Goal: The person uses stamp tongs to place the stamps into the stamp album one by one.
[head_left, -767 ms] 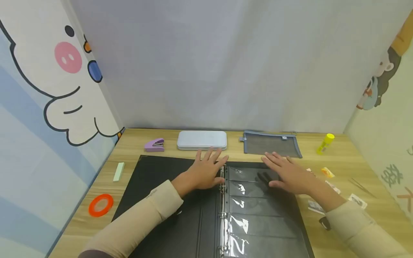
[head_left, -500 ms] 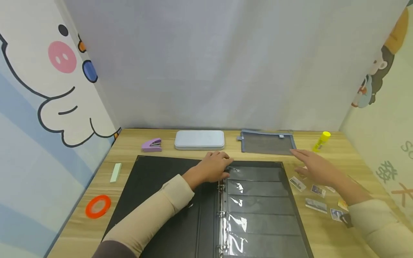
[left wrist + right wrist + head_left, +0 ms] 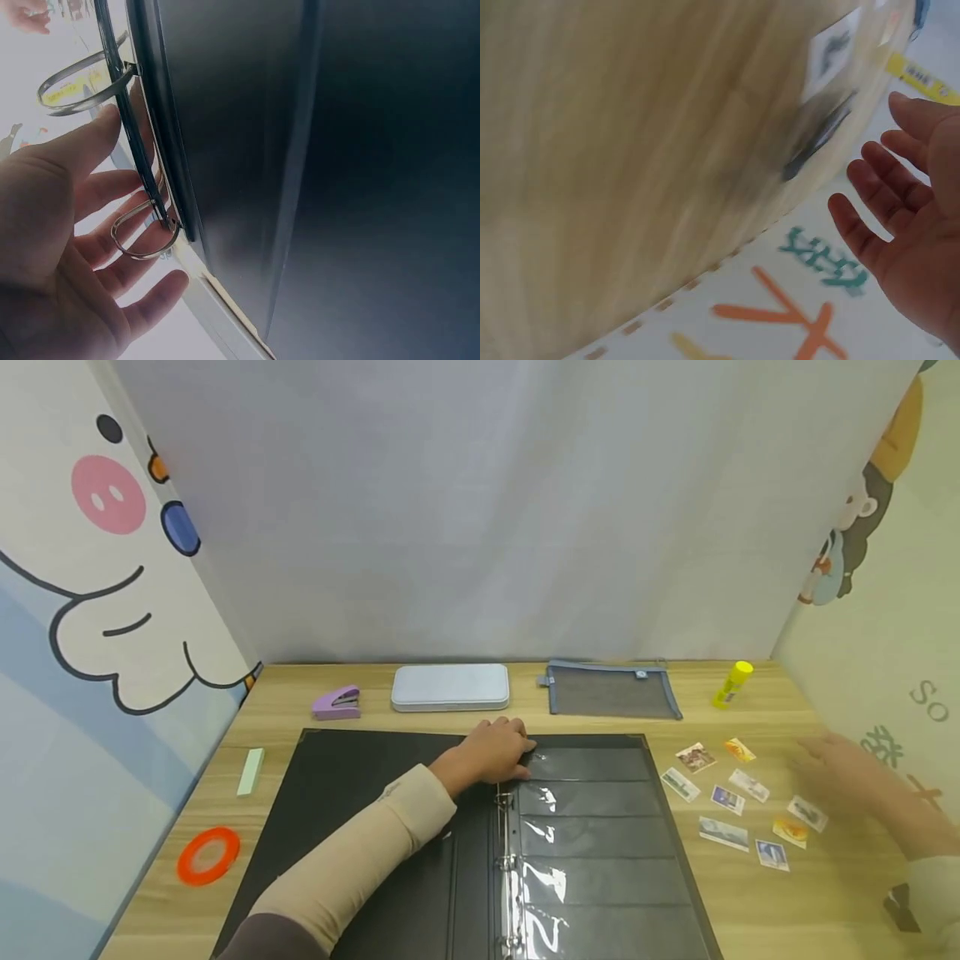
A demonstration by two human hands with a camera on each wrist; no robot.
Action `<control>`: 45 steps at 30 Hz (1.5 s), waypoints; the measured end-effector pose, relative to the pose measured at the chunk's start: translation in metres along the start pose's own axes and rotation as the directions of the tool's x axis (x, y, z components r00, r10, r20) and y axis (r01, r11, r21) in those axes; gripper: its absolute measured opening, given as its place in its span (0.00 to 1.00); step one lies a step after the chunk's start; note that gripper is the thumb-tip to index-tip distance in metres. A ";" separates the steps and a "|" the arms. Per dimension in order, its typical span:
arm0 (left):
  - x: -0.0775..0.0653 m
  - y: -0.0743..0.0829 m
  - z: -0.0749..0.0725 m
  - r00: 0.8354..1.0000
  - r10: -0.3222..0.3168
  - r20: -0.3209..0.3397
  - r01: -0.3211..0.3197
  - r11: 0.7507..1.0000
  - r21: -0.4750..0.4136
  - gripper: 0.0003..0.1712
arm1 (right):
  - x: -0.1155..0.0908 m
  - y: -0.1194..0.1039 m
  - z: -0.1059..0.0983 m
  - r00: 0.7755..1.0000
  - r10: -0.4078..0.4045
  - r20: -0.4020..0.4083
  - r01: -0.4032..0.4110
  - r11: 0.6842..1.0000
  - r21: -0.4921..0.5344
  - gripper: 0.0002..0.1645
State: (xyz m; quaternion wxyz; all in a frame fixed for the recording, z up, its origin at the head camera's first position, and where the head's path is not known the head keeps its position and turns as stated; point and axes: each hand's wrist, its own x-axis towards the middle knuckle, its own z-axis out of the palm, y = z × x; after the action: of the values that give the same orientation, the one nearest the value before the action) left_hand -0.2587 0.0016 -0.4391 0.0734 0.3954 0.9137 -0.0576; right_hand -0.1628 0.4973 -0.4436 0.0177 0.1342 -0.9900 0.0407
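Here lies the black ring binder (image 3: 420, 893), open on the pale wood-grain counter (image 3: 757, 914), silver metal rings (image 3: 508, 862) down its middle. The left hand (image 3: 491, 753) is at the top of the rings, fingers loosely bent by the page edge (pinching or merely resting, one cannot tell). Out right, blurred, the right hand (image 3: 843, 768) hovers with fingers relaxed and apart, holding nothing. The black page with clear plastic pockets (image 3: 603, 839) looks light, floppy and slick, best taken by its outer edge; the covers look stiff. Small printed paper pieces (image 3: 727, 800) lie beside it, likely easily creased. Smooth, level-looking counter; behind it, a plain pale curtain (image 3: 375, 527) between cartoon-printed walls (image 3: 45, 743).
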 end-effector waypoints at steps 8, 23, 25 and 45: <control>-0.001 0.003 0.001 0.999 0.002 -0.034 -0.002 1.000 -0.005 0.30 | -0.021 0.015 0.003 0.990 0.113 0.083 -0.120 0.989 0.088 0.19; 0.006 0.004 -0.001 1.000 -0.012 -0.011 0.011 0.992 -0.129 0.29 | -0.011 -0.001 -0.004 0.991 0.131 -0.021 -0.127 0.984 0.126 0.17; 0.006 0.004 -0.001 1.000 -0.017 0.002 0.017 0.989 -0.148 0.30 | -0.005 -0.010 -0.009 0.993 0.111 -0.027 -0.105 0.983 0.151 0.15; 0.005 0.001 0.002 0.999 -0.024 -0.033 0.016 0.975 -0.222 0.31 | 0.046 -0.069 -0.020 0.946 -0.115 0.304 0.014 0.949 0.314 0.14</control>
State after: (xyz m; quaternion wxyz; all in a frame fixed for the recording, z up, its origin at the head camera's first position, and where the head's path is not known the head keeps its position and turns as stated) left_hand -0.2614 0.0051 -0.4416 0.1000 0.3766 0.9195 0.0510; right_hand -0.1885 0.4199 -0.4168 -0.1619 0.1727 -0.9563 0.1718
